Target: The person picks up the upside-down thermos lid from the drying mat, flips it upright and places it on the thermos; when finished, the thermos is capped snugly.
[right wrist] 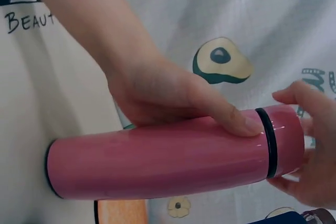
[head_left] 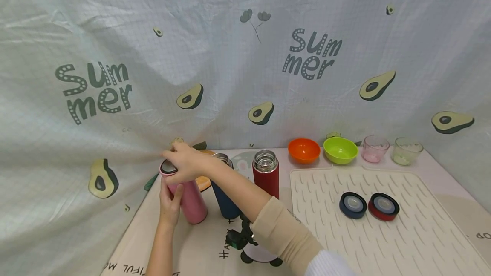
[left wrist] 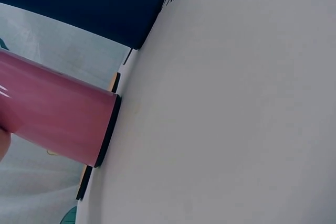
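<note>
Two bottles stand uncapped: the blue bottle (head_left: 224, 201) just right of our grip and the red bottle (head_left: 267, 181) farther right, each showing a bare steel mouth. Their tops, the blue lid (head_left: 353, 205) and the red lid (head_left: 384, 206), lie side by side on the ribbed mat (head_left: 318, 195), well right of both hands. The pink bottle (head_left: 193, 203) stands within our grip, its lid (right wrist: 287, 142) on. Our left hand (head_left: 168, 208) holds its upper body; above, our right hand (head_left: 192, 163) curls its fingers round the lid. We judge only this bottle remains unopened, and cannot tell whether its lid sits loose or tight.
</note>
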A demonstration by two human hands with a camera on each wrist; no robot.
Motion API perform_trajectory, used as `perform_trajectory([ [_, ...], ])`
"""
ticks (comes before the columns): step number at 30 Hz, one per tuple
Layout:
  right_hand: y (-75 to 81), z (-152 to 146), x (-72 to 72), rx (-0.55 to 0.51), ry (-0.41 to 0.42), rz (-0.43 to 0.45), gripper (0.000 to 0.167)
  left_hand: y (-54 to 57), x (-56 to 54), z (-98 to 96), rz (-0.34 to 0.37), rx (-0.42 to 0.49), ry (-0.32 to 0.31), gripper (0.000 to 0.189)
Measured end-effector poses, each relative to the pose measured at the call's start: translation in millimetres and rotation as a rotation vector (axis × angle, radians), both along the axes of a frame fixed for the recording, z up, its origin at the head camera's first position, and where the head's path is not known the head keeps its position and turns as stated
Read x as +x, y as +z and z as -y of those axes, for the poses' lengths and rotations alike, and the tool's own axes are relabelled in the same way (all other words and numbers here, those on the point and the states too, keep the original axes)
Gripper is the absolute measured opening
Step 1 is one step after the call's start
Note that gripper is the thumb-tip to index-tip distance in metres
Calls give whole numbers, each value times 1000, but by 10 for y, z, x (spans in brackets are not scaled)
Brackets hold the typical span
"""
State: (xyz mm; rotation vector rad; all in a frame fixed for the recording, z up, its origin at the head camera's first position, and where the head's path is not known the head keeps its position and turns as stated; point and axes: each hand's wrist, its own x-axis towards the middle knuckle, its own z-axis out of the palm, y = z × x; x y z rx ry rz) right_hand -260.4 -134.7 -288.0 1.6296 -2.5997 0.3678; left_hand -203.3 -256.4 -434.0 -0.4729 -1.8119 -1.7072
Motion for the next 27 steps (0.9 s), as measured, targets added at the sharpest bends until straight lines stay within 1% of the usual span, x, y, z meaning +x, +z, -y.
perform_trajectory([
  [2, 3, 13, 7, -2, 34, 25, 54, 8, 2, 0, 10, -14, -3, 46],
  [3, 6, 20, 11, 3, 32, 28, 56, 9, 2, 0, 14, -15, -3, 47],
  [4, 15, 27, 19, 11, 12, 18, 55, 11, -3, -3, 9, -11, -5, 43],
  [6, 31, 42, 34, 27, -44, -48, 54, 10, -14, -4, -9, 4, -10, 38],
  [7, 35, 44, 37, 34, -67, -65, 55, 14, -16, -7, -18, 9, -10, 35],
  [8, 34, 44, 29, 44, -75, -56, 57, 13, -21, -7, -28, 15, -10, 32],
  [9, 33, 39, 21, 47, -62, -32, 58, 13, -25, -7, -29, 20, -8, 29],
  [12, 23, 21, -12, 29, 17, 59, 58, 30, -27, -5, -33, 19, -11, 38],
  [13, 20, 17, -24, 25, 30, 79, 58, 36, -27, -5, -32, 19, -10, 41],
  [14, 22, 16, -28, 28, 30, 78, 57, 40, -27, -4, -30, 13, -7, 43],
  [16, 36, 18, -15, 49, -16, 14, 56, 49, -25, -5, -28, 8, 0, 47],
  [17, 41, 18, -10, 60, -36, -11, 57, 49, -26, -6, -32, 7, 3, 46],
  [18, 43, 17, -8, 65, -39, -15, 58, 44, -26, -4, -29, 4, 9, 44],
  [20, 46, 14, -4, 70, -19, 22, 59, 32, -22, -2, -21, 4, 16, 40],
  [23, 43, 9, -5, 37, 50, 90, 56, 10, -23, -3, -28, 16, 8, 35],
  [24, 45, 10, 0, 30, 48, 93, 55, 3, -23, -5, -30, 18, 7, 31],
  [27, 53, 26, 15, 47, -26, 8, 53, -3, -20, -18, -37, 21, -1, 29],
])
